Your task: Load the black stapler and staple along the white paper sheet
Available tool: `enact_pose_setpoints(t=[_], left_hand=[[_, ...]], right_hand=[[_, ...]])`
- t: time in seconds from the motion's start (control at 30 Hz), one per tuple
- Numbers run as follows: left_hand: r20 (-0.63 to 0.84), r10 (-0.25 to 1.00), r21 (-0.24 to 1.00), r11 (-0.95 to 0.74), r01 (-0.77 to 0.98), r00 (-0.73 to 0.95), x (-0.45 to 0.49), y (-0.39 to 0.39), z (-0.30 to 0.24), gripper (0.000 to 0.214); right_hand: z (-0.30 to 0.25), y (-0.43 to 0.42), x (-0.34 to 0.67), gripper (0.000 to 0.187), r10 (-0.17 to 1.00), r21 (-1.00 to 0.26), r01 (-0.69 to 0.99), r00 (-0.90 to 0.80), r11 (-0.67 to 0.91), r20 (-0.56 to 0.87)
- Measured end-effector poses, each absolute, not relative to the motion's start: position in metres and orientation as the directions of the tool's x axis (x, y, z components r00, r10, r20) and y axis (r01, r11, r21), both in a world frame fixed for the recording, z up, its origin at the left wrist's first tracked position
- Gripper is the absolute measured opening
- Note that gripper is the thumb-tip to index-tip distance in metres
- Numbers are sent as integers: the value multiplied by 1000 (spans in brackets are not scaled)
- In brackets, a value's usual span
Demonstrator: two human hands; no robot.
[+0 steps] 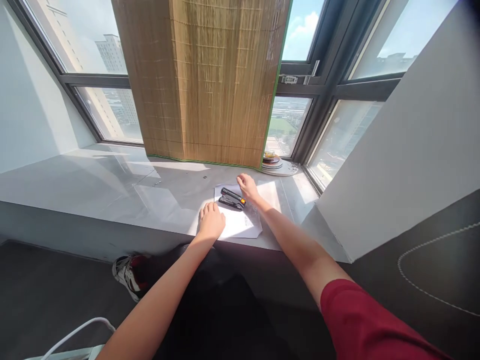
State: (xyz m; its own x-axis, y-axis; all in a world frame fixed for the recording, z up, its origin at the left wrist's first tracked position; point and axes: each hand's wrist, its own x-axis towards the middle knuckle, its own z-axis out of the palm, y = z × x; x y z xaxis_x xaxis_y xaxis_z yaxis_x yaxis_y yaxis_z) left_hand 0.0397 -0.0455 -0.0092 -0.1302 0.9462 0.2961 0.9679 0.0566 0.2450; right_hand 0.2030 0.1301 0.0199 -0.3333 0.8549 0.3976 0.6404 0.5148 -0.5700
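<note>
A black stapler [233, 198] with a yellow-orange mark near one end lies on a white sheaf of paper [243, 229] at the ledge's front edge. My left hand [212, 220] rests on the left side of the paper, fingers laid forward near the stapler. Just beyond the stapler, my right hand [247, 187] is raised at the paper's far right corner. Its fingers are curled together; whatever is between them, if anything, is too small to make out. Some printed text shows on the right part of the paper.
Tiny dark bits [205, 177] lie on the pale window ledge [176, 175]. A bamboo blind [217, 85] hangs behind it. Stacked plates or mats [277, 166] stand at the back right, beside a slanting white wall [378, 150]. A shoe [127, 275] is below left.
</note>
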Motion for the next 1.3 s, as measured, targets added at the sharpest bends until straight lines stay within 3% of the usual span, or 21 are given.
enact_pose_setpoints(t=[0.1,0.17,0.27,0.4,0.53,0.6,0.7,0.8,0.9,0.97,1.1,1.3], left_hand=[[269,954,201,81,976,-135,42,-46,-6,36],[253,957,181,100,978,-144,42,-47,-3,37],[239,961,159,104,982,-140,42,-48,1,38],[229,964,148,103,984,-135,43,-49,4,37],[231,954,235,134,963,-189,44,-49,4,35],[251,933,392,147,908,-259,43,-47,6,30],[307,861,700,84,709,-405,40,-36,15,31],[341,798,833,-11,553,-498,39,-16,28,43],[174,748,985,-124,123,-640,41,3,36,41],[40,748,979,-162,-124,-662,38,11,36,42],[-95,740,908,-209,-363,-666,27,12,27,43],[-184,791,767,-256,-589,-583,32,-1,17,61]], right_hand=[[12,99,224,45,792,-694,414,-465,589,395],[2,80,236,41,731,-682,344,-537,646,421],[-11,65,244,44,709,-638,363,-549,679,443],[-14,68,243,15,763,-661,409,-486,629,426],[-11,74,243,24,812,-738,366,-400,566,425],[-11,75,245,27,829,-762,357,-377,541,413],[-11,76,248,28,845,-787,342,-363,513,392],[-10,77,252,28,853,-809,305,-331,502,404],[-7,79,256,25,868,-831,253,-172,496,466],[-5,78,260,35,887,-865,196,-86,461,453],[-2,75,263,43,941,-940,87,-106,331,322],[-3,72,261,39,934,-928,170,-198,331,297]])
